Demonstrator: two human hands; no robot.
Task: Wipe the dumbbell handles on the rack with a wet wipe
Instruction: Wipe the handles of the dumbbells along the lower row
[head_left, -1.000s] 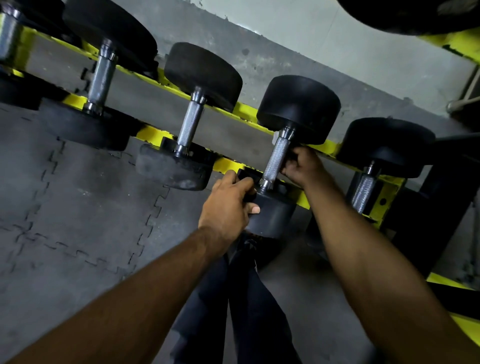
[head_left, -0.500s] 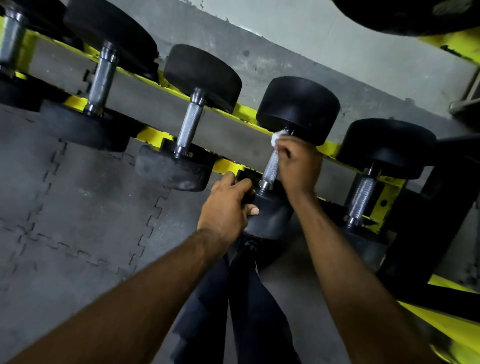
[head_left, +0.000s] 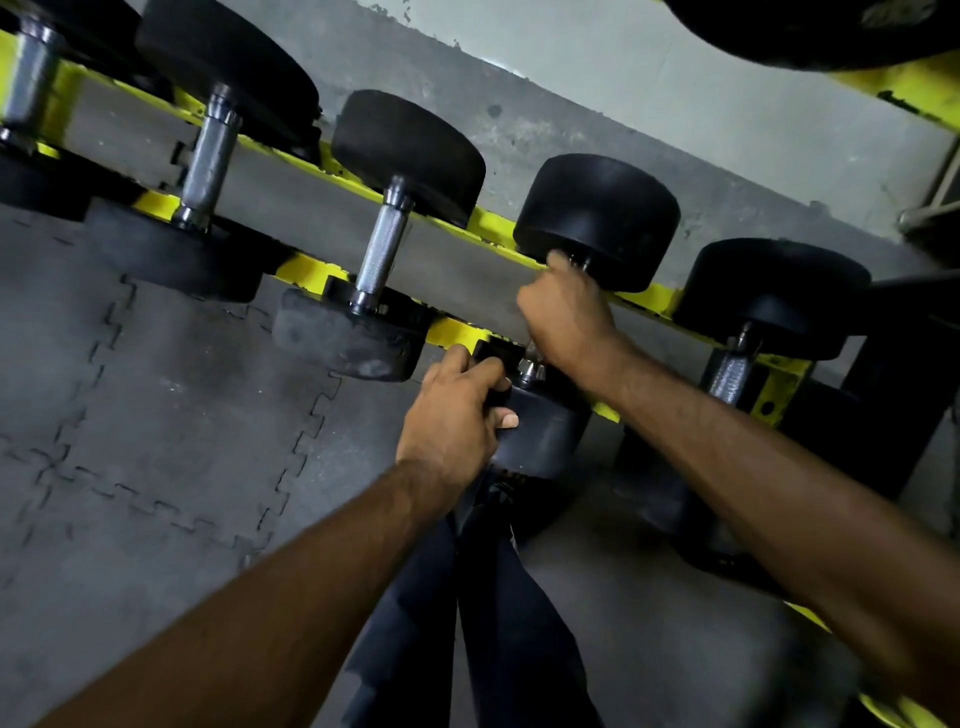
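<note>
**Wiping the fourth dumbbell's bar, one hand steadying it**

The right hand (head_left: 569, 317) has its grip closed full round the handle (head_left: 530, 370) of the dumbbell (head_left: 597, 223), high up near the far head. Only the lower collar shows below the fist. I can't see the wet wipe; I'd guess it is inside that fist. The left hand (head_left: 457, 415) has its fingers curled over the edge of the near head (head_left: 545, 441), likely to stop the weight rolling while the bar is rubbed. The dumbbell lies across the yellow rack (head_left: 306, 270) like its neighbours. Its long axis runs from the near head, low and toward the person, up and away to the far head by the wall.
</note>
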